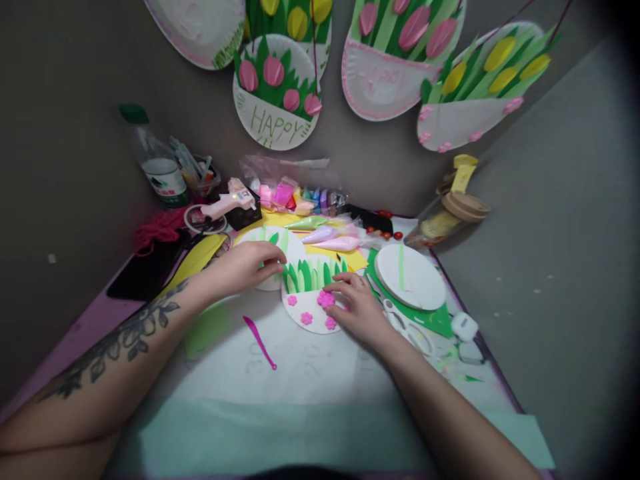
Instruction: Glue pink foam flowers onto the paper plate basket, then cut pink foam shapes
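Note:
A half paper plate craft (310, 312) lies on the table centre, with green paper grass along its top and small pink flowers on its face. My right hand (357, 307) rests on its right side, fingers curled, fingertips pressing a pink flower (326, 299) onto the plate. My left hand (247, 267) lies just left of it, fingers bent down over the upper left of the green grass (310, 275) and a white plate behind it.
A magenta sculpting tool (260, 342) lies near me. A white paper plate (410, 277) on green paper and scissors (407, 330) sit to the right. A pink glue gun (227, 202), bottle (163, 173), clay packets and jars stand behind. Finished tulip plates (277, 93) hang on the wall.

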Tool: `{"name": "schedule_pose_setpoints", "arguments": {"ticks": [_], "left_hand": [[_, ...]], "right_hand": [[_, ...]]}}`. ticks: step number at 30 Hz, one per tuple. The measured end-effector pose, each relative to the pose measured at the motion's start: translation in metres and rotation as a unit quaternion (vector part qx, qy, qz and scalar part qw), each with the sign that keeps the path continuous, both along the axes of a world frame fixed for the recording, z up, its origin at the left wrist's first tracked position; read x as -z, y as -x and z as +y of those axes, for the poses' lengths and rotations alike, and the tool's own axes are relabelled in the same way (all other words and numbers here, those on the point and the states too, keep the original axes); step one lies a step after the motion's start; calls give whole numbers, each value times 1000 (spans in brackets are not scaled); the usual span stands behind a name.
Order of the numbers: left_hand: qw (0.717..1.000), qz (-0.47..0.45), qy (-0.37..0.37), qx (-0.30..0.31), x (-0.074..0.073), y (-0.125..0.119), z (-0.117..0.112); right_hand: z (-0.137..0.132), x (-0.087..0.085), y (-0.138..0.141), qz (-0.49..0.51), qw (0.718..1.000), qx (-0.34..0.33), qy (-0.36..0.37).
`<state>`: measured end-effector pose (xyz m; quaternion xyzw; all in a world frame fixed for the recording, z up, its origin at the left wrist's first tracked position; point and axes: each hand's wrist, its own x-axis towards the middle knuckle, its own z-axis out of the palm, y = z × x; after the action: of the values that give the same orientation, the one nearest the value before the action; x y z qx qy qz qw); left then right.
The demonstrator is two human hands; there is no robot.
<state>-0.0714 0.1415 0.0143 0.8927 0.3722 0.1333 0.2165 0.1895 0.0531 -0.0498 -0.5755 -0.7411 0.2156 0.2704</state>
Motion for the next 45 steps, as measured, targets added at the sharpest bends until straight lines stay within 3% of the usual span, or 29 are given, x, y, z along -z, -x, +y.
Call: {"name": "schedule_pose_setpoints", "arguments": {"ticks": [19,24,31,45], "left_hand": [[1000,-4,-11,16,9,-4,-1],[999,-4,-35,28,11,-2,0],[998,-13,-38,43,9,-3,-2],[999,-5,-21,50,9,-5,-4]], "right_hand": [[1,1,-2,6,1000,-12,12],[1,-3,-3,53,996,-25,-68],[-4,5,4,-36,974,-107,-198],[-1,12,8,-60,977,-111,-175]]}}
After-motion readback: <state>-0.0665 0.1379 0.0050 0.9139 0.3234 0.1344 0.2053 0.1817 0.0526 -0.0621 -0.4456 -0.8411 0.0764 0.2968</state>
